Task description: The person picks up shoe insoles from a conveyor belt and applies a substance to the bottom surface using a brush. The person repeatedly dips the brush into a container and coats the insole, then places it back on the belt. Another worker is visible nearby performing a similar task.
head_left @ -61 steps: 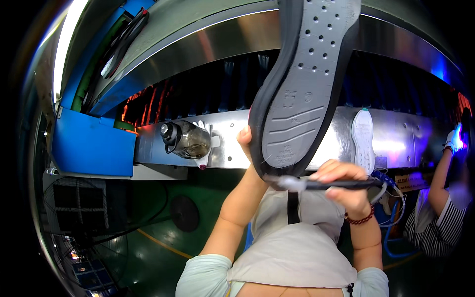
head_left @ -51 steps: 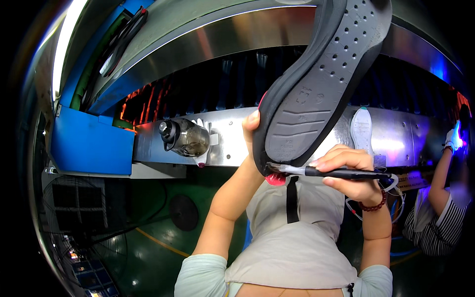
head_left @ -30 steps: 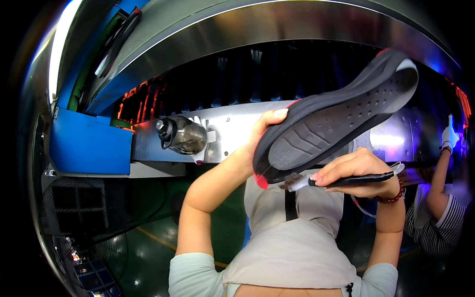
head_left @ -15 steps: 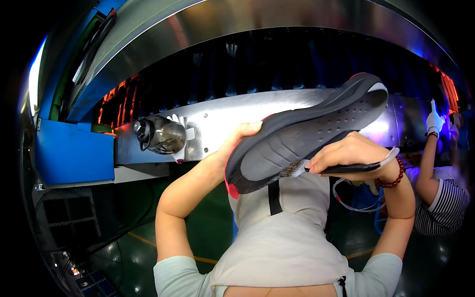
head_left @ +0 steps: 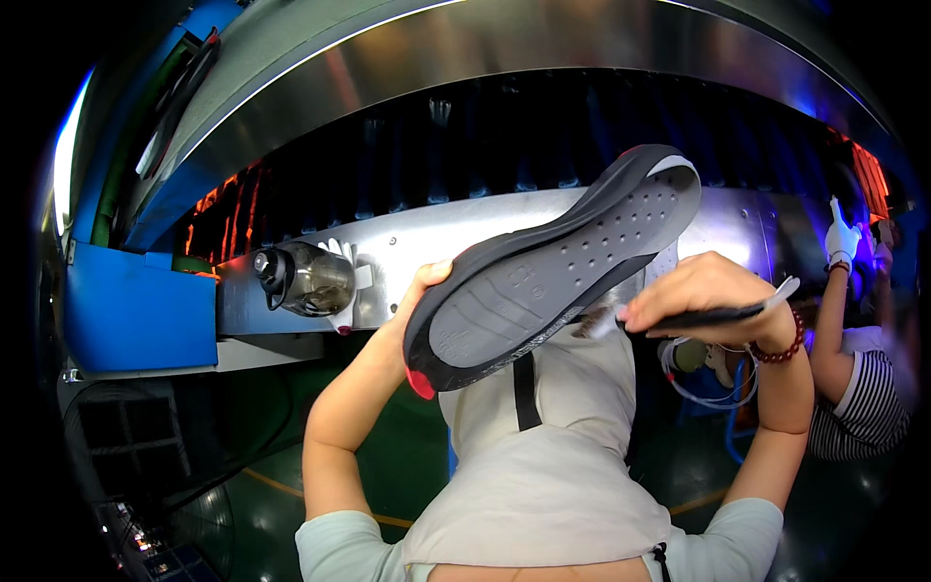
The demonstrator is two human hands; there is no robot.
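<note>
My left hand (head_left: 415, 293) is closed around the heel end of a dark grey shoe sole (head_left: 514, 301), its thumb over the side wall and its other fingers hidden behind. The sole is held up at a slant, with the dotted toe end up to the right and a red patch at the heel. My right hand (head_left: 713, 296) grips a small brush (head_left: 713, 316) with a black handle. Its pale ferrule and brownish bristles, blurred by motion, are by the sole's lower right edge; whether they touch it I cannot tell.
Ahead runs a metal ledge (head_left: 427, 228) below a dark curtain of strips (head_left: 533, 126). A dark transparent bottle (head_left: 315, 278) and a white glove (head_left: 341, 315) are on its left, beside a blue machine housing (head_left: 145, 310). At right, a co-worker's gloved hand (head_left: 842, 236) reaches up.
The sole has shifted left and turned so more of its underside shows. The brush's bristles, earlier over the sole's lower part, are now at its edge. My right hand has moved slightly right.
</note>
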